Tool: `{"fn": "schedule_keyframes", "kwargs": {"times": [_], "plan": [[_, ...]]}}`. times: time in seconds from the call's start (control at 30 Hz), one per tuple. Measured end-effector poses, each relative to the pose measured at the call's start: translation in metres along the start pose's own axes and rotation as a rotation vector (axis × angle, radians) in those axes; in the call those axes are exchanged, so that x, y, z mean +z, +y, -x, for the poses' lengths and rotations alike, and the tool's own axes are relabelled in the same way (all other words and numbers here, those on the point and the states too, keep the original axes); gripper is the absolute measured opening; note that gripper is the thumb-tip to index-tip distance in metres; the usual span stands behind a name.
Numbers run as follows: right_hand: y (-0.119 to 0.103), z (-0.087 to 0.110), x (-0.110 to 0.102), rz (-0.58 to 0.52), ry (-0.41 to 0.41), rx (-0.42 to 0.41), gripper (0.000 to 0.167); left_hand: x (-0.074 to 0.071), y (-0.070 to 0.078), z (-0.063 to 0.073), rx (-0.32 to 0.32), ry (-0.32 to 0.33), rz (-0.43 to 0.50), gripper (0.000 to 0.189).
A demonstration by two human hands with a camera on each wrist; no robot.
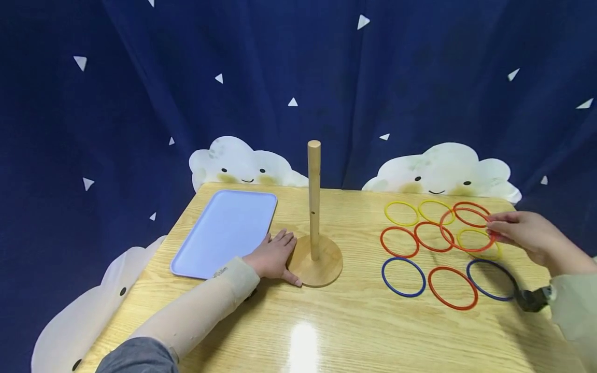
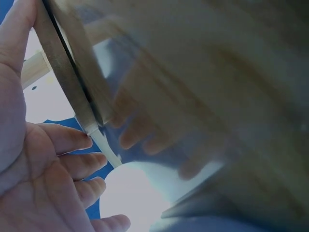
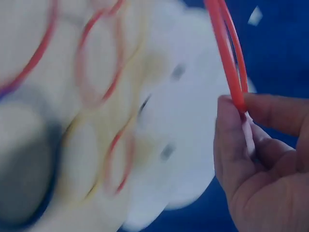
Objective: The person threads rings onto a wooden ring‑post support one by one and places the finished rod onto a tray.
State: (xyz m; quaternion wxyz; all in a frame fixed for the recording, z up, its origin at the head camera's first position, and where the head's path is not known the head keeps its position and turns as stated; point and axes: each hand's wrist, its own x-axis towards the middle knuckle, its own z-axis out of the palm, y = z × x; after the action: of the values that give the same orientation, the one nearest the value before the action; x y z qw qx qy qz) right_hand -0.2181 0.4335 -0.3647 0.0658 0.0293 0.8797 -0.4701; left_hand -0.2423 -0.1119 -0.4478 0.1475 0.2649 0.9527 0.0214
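Note:
A wooden post (image 1: 314, 186) stands upright on a round base (image 1: 328, 269) in the middle of the table. Against the base's left edge lies my left hand (image 1: 274, 255), fingers spread and fairly straight, thumb at the front. The left wrist view shows thumb and index fingertip touching the base's rim (image 2: 67, 72). Over at the right, my right hand (image 1: 524, 233) pinches a red ring (image 1: 471, 250) between thumb and fingers, above the other rings. The right wrist view shows this held ring (image 3: 227, 58) nearly edge-on.
Beneath and around the held ring lie several red, yellow and blue rings, among them a blue ring (image 1: 383, 277), a red ring (image 1: 429, 282) and a yellow ring (image 1: 385, 210). A light blue tray (image 1: 228, 217) lies left of the post. A dark blue curtain (image 1: 280, 52) hangs behind the table.

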Motion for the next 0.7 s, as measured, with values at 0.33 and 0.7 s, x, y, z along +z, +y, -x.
{"fn": "schedule_keyframes", "kwargs": {"times": [0.33,0.7], "plan": [[-0.102,-0.004,0.057,-0.322,-0.055,-0.149,0.020,0.004,-0.003,-0.002,-0.005,0.000,0.004,0.123],[-0.179,-0.003,0.085,-0.674,-0.210,-0.182,0.017,0.003,-0.003,-0.001,-0.018,-0.002,0.002,0.122]]}}
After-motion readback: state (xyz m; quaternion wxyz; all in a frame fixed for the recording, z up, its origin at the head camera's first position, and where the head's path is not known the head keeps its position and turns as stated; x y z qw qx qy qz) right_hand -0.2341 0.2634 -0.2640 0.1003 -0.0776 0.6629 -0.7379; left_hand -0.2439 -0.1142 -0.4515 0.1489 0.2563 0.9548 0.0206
